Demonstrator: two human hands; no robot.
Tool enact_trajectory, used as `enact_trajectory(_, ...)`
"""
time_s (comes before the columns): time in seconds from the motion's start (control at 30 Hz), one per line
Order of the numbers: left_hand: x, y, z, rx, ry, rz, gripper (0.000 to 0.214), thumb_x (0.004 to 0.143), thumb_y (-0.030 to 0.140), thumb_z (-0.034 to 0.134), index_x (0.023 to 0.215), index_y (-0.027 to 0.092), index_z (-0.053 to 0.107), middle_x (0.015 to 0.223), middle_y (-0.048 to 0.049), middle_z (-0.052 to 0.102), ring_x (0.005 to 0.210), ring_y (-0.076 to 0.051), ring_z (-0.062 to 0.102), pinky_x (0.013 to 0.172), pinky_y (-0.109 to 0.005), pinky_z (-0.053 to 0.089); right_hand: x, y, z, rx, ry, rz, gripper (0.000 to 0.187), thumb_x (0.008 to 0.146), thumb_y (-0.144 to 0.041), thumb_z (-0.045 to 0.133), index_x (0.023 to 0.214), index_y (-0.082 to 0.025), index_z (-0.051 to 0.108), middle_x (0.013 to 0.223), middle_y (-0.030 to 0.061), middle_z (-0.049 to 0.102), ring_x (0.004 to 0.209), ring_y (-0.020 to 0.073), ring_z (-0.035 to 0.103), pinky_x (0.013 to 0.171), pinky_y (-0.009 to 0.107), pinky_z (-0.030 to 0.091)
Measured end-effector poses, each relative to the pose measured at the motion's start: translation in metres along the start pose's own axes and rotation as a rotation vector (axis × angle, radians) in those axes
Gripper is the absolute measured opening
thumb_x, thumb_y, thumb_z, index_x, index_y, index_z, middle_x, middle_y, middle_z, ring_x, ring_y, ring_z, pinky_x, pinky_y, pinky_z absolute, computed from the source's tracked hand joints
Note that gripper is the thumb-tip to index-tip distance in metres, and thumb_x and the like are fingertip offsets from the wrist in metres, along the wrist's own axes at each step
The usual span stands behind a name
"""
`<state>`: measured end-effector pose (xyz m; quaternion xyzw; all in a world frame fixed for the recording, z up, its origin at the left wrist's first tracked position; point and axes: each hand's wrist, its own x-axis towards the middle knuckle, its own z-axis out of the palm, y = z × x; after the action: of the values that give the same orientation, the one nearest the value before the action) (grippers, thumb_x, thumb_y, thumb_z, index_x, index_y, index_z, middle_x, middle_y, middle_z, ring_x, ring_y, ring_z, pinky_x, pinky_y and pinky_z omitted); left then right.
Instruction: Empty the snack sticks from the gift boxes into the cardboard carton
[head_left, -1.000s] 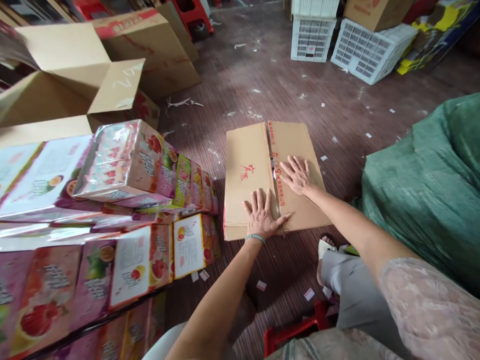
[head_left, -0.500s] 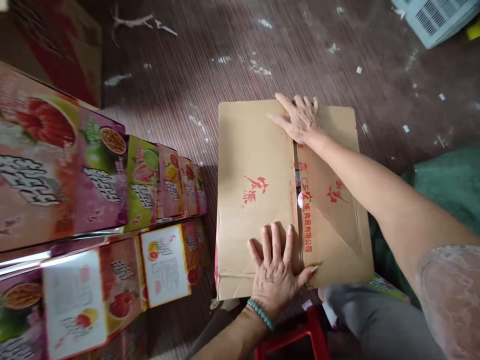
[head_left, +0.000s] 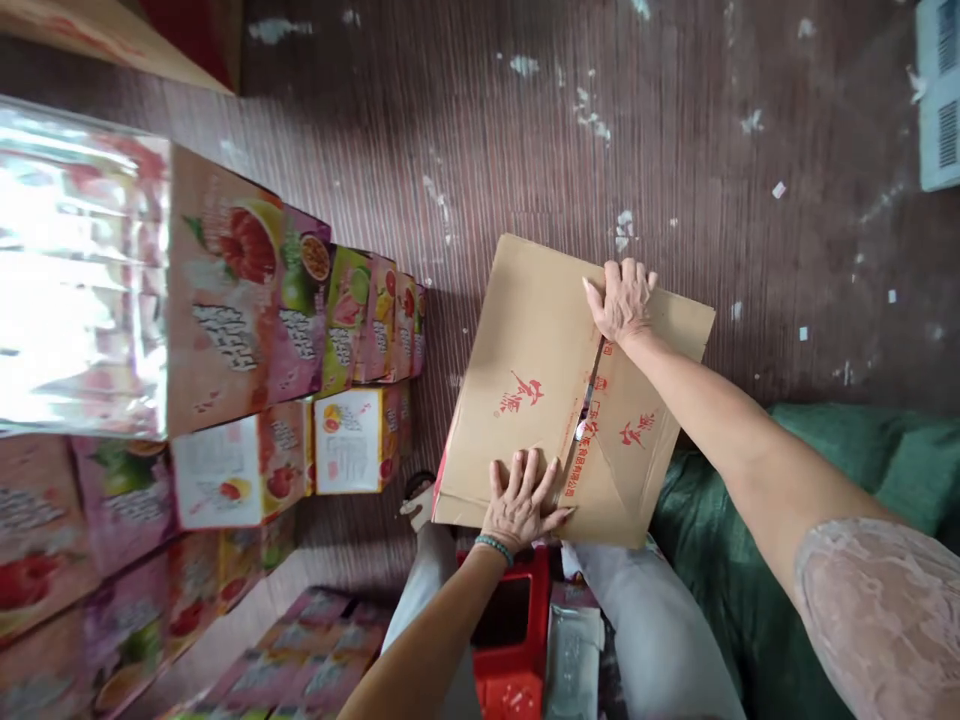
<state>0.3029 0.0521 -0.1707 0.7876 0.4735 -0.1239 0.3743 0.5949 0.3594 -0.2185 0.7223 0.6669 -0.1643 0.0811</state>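
A brown cardboard box with red printing lies before my knees, turned at a slant. Its two top flaps come close together, with a narrow dark gap between them through which something small and white shows. My left hand, wearing a bead bracelet, presses on the near part of the left flap, fingers spread and thumb across the gap. At the far end of the same gap, my right hand lies on the flaps with its fingers at the box's far edge. Neither hand is wrapped round anything.
Stacks of colourful fruit-printed boxes rise on the left. A red stool stands between my legs, close to a silvery pack. To the right lies a green sack. A pale plastic crate is at the upper right.
The box now sits slanted, its far end swung rightward, and the gap between its flaps looks narrower. Both hands have stayed on the flaps. My view has shifted, showing more stacks and the stool.
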Motion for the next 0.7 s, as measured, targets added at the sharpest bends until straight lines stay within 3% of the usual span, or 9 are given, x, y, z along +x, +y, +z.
enact_trajectory(0.13, 0.005, 0.006, -0.004, -0.059, -0.047, -0.028, 0.087, 0.089, 0.074, 0.078, 0.163, 0.035, 0.057, 0.170, -0.0199, 0.049, 0.156, -0.053, 0.046, 0.131, -0.079, 0.014, 0.010, 0.004, -0.004, 0.000, -0.006, -0.041, 0.062, 0.112, -0.060, 0.030, 0.115, -0.011, 0.067, 0.124, 0.0245, 0.064, 0.120, 0.0401, 0.057, 0.106, 0.060, 0.043)
enact_trajectory(0.33, 0.007, 0.010, -0.004, -0.132, -0.012, 0.011, 0.080, 0.096, 0.076, 0.068, 0.165, 0.037, 0.055, 0.168, -0.0154, 0.053, 0.158, -0.044, 0.048, 0.137, -0.064, 0.018, 0.017, 0.012, -0.002, -0.033, -0.048, -0.031, 0.051, 0.109, -0.049, 0.037, 0.123, -0.009, 0.066, 0.124, 0.0264, 0.069, 0.118, 0.0397, 0.063, 0.106, 0.055, 0.043)
enact_trajectory(0.57, 0.012, 0.014, -0.016, -0.256, -0.090, 0.006, 0.079, 0.099, 0.070, 0.069, 0.169, 0.040, 0.047, 0.172, -0.0139, 0.048, 0.160, -0.042, 0.046, 0.136, -0.066, 0.020, 0.020, 0.021, 0.004, -0.045, -0.023, -0.006, 0.052, 0.107, -0.046, 0.040, 0.130, -0.006, 0.064, 0.126, 0.0299, 0.068, 0.119, 0.0424, 0.064, 0.103, 0.055, 0.044)
enact_trajectory(0.63, 0.012, 0.025, -0.020, -0.327, -0.119, -0.052, 0.071, 0.102, 0.067, 0.067, 0.166, 0.042, 0.052, 0.172, -0.0122, 0.048, 0.161, -0.041, 0.044, 0.135, -0.067, 0.022, 0.021, 0.023, 0.006, -0.050, -0.022, 0.006, 0.053, 0.106, -0.046, 0.041, 0.130, -0.006, 0.064, 0.127, 0.0302, 0.068, 0.121, 0.0435, 0.063, 0.104, 0.056, 0.044)
enact_trajectory(0.7, 0.008, 0.046, -0.021, -0.375, -0.089, -0.268, 0.070, 0.100, 0.068, 0.070, 0.163, 0.039, 0.059, 0.174, -0.0149, 0.046, 0.164, -0.043, 0.039, 0.135, -0.068, 0.021, 0.023, 0.025, 0.006, -0.062, -0.023, 0.013, 0.052, 0.105, -0.046, 0.041, 0.128, -0.006, 0.065, 0.127, 0.0299, 0.068, 0.121, 0.0434, 0.063, 0.104, 0.056, 0.044)
